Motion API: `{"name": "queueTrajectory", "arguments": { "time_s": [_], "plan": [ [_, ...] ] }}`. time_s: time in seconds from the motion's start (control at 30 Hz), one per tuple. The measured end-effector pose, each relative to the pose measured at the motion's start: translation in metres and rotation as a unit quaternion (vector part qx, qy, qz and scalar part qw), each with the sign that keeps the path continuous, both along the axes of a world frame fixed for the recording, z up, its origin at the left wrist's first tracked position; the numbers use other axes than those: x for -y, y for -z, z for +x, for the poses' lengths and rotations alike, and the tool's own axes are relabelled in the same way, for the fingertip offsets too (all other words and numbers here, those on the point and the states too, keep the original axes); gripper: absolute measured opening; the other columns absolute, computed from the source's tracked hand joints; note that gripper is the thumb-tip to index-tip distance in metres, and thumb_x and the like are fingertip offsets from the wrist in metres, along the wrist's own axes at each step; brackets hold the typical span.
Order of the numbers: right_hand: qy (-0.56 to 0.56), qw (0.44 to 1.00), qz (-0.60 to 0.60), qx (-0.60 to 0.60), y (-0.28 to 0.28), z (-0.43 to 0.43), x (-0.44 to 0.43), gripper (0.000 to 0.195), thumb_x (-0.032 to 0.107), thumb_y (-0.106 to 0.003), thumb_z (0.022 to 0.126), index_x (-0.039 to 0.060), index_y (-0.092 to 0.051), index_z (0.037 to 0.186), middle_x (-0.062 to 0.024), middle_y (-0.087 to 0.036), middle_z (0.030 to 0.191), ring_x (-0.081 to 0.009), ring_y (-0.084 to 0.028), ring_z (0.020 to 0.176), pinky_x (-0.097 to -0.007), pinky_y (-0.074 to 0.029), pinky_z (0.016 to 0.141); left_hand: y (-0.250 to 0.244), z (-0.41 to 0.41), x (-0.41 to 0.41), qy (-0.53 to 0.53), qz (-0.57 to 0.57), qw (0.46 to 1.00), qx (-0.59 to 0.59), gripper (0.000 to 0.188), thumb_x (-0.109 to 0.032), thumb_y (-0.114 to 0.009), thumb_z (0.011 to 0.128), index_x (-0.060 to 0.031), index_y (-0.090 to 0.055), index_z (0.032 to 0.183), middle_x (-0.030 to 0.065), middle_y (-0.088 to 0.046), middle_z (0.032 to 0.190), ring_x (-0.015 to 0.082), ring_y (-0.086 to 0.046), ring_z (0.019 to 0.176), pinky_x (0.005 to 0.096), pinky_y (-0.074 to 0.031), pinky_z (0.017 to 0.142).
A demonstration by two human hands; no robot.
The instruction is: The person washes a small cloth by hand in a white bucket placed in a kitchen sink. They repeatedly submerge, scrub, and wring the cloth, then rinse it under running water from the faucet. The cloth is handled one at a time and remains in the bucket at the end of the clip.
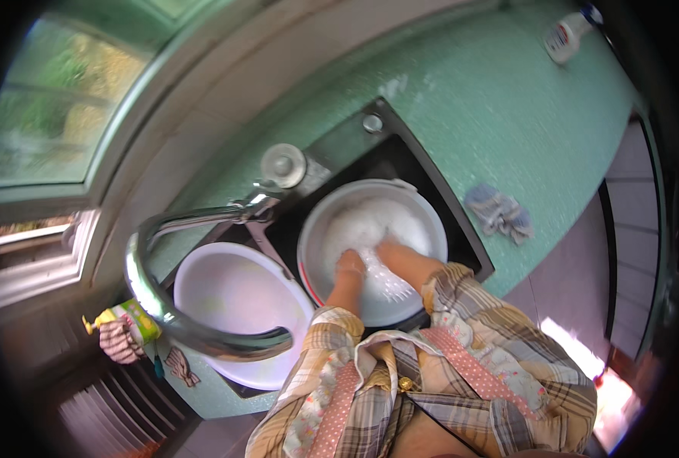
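Note:
Both my hands reach into a round pale grey basin [310, 229] that sits in the dark right-hand sink bowl. Cloudy, foamy water [368, 217] partly fills the basin. My left hand [351, 263] is in the water up to about the wrist, its fingers hidden. Beside it, my right hand [393, 250] also dips under the foam, so its grip is hidden too. Between my forearms shows a white perforated plastic piece [386, 277], perhaps a colander or basket, partly under water. Whether either hand holds it cannot be seen.
A lilac basin [230, 286] stands in the left bowl, with the curved chrome tap [144, 275] arching over it. On the green counter [488, 114] lie a crumpled cloth [498, 210], a white spray bottle [565, 37] and, at left, a yellow-green pump bottle [136, 320] with a striped cloth [122, 342].

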State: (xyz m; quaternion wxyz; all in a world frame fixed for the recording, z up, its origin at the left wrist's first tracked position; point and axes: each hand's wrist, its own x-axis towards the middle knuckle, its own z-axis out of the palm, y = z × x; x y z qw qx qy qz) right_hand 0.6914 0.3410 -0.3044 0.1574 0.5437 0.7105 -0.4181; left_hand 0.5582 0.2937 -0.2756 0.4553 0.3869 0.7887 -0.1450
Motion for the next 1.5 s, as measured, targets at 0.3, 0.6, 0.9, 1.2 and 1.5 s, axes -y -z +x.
{"name": "queueTrajectory", "arguments": {
  "time_s": [0.3, 0.6, 0.9, 1.2, 1.5],
  "plan": [
    [-0.252, 0.948, 0.137, -0.137, -0.076, 0.012, -0.051, 0.082, 0.022, -0.053, 0.087, 0.0147, 0.001, 0.149, -0.0276, -0.03, 0.143, -0.0425, -0.034, 0.13, -0.0438, -0.03, 0.107, -0.07, -0.017, -0.016, 0.052, 0.285, 0.957, 0.03, 0.056, -0.026, -0.047, 0.088, -0.0045, -0.034, 0.139, 0.0255, -0.058, 0.115, 0.0417, -0.061, 0.093, 0.0481, -0.047, 0.082],
    [-0.136, 0.897, -0.135, -0.397, -0.249, -0.019, -0.053, 0.056, 0.003, -0.064, 0.072, -0.0007, -0.049, 0.126, -0.0098, -0.06, 0.112, -0.0164, -0.058, 0.096, -0.0277, -0.046, 0.086, -0.202, -0.024, 0.014, -0.05, 0.537, 0.817, 0.202, 0.083, -0.028, -0.067, 0.072, -0.0068, -0.026, 0.141, 0.024, -0.043, 0.127, 0.0374, -0.047, 0.116, 0.0433, -0.039, 0.096],
    [0.124, 0.839, -0.301, -0.437, -0.291, -0.022, -0.07, 0.022, 0.002, -0.051, 0.088, -0.002, -0.055, 0.109, -0.011, -0.064, 0.097, -0.0163, -0.065, 0.078, -0.0251, -0.056, 0.067, -0.161, -0.019, 0.052, -0.314, 0.564, 0.745, 0.167, 0.068, -0.007, -0.064, 0.076, -0.004, -0.033, 0.135, 0.0142, -0.05, 0.112, 0.0212, -0.054, 0.085, 0.0321, -0.048, 0.078],
    [-0.313, 0.942, 0.117, -0.019, -0.071, -0.037, -0.009, 0.047, 0.03, -0.058, 0.083, -0.0015, -0.051, 0.118, -0.0195, -0.06, 0.114, -0.0367, -0.058, 0.103, -0.0417, -0.045, 0.092, -0.147, -0.016, 0.083, -0.339, 0.551, 0.752, 0.129, 0.035, -0.001, -0.057, 0.076, -0.002, -0.052, 0.111, 0.0072, -0.056, 0.086, 0.0172, -0.056, 0.072, 0.0302, -0.048, 0.067],
    [-0.44, 0.888, 0.104, 0.086, 0.0, -0.023, -0.007, 0.05, 0.028, -0.057, 0.082, -0.0019, -0.05, 0.122, -0.0252, -0.051, 0.124, -0.0383, -0.051, 0.114, -0.045, -0.04, 0.098, -0.155, -0.009, 0.115, -0.31, 0.6, 0.735, 0.068, 0.028, -0.004, -0.057, 0.076, -0.0018, -0.053, 0.104, 0.0101, -0.058, 0.077, 0.0248, -0.058, 0.07, 0.0357, -0.048, 0.066]
  ]
}}
